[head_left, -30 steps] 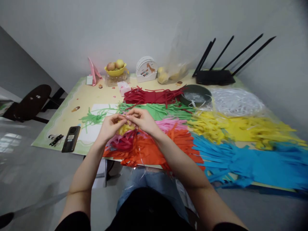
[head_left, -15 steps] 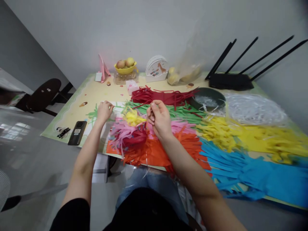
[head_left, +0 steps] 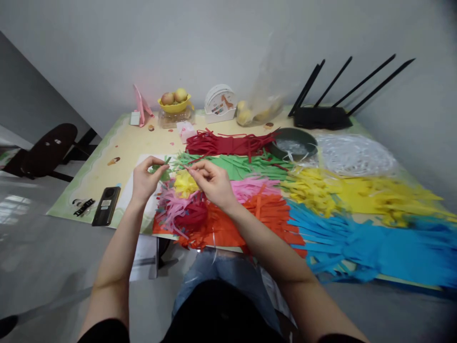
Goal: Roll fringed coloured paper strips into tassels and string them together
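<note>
Green fringed strips (head_left: pixel 164 172) are pinched between the thumb and fingers of my left hand (head_left: pixel 143 181), above a white sheet (head_left: pixel 129 194). My right hand (head_left: pixel 213 185) is closed in a pinch close to their right side; something thin shows at its fingertips, too small to name. Below the hands lies a bunch of yellow strips (head_left: pixel 184 184), beside pink strips (head_left: pixel 173 206) and a dark red bundle (head_left: pixel 193 215). Orange fringed material (head_left: pixel 228 227) is spread along the table's front edge. Flat green fringe (head_left: pixel 243 166) stretches out behind my right hand.
Red fringe (head_left: pixel 232 144), yellow fringe (head_left: pixel 367 194) and blue fringe (head_left: pixel 396 250) cover the table's middle and right. Farther back are a dark green bowl (head_left: pixel 298 138), a white string coil (head_left: pixel 357 155), a black router (head_left: pixel 321 117) and a yellow fruit basket (head_left: pixel 174 105). A phone (head_left: pixel 106 206) lies left.
My left hand has lifted green strips off the white sheet. My right hand has moved left and now sits close to them. The view has shifted slightly.
</note>
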The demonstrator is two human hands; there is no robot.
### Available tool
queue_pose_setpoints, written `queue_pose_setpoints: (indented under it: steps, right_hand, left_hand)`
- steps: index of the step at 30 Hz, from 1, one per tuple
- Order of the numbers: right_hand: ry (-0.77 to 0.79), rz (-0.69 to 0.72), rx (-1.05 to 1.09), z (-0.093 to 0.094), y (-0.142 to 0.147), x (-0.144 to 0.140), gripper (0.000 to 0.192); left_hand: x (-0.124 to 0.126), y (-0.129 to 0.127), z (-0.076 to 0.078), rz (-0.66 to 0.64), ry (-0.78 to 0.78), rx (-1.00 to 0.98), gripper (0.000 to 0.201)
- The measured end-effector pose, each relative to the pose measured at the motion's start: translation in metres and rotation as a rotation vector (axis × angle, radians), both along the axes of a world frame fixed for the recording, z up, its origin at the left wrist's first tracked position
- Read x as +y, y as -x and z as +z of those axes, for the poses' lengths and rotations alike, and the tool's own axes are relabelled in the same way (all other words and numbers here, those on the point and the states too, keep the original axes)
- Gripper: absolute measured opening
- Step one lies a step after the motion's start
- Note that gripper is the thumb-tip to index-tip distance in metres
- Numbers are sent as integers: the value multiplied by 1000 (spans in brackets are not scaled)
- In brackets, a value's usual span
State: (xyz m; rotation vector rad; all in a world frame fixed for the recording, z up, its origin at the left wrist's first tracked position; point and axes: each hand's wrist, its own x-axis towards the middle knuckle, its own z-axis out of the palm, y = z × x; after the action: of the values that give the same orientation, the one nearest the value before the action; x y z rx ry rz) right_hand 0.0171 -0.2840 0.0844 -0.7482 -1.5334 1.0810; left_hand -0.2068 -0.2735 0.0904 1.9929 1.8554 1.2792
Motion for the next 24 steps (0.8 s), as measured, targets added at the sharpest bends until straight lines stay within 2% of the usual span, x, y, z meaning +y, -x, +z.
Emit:
queue_pose_setpoints:
  steps: [2, 4, 7, 13, 17, 20, 22, 24]
  right_hand:
    - [-64, -22, -50, 4, 2, -7, 21]
    - [-102, -43, -73, 7, 3, -12, 20]
    - [-122, -81, -94, 10, 2, -15, 19]
    - [-110, -104, -111, 12, -2, -15, 19]
    - [-78, -90, -90, 14, -3, -17, 19]
    - [-29, -77, -74, 14, -3, -16, 22]
    - [41, -17, -21, 12, -2, -13, 24]
    - [149, 116, 88, 9, -1, -7, 36]
  left_hand:
    - [-19, -20, 10, -99, -59, -174, 16]
    - [-31, -35, 16, -151, -67, -252, 20]
    - [-39, -46, 20, -177, -83, -254, 17]
    - [-42, -51, 18, -154, -136, -241, 16]
    - [-44, -53, 18, -114, -178, -191, 13]
    - [-48, -56, 20, -84, -231, -84, 10]
    - [-51, -60, 21, -68, -274, 41, 8]
    - [-53, -64, 22, -72, -294, 174, 6]
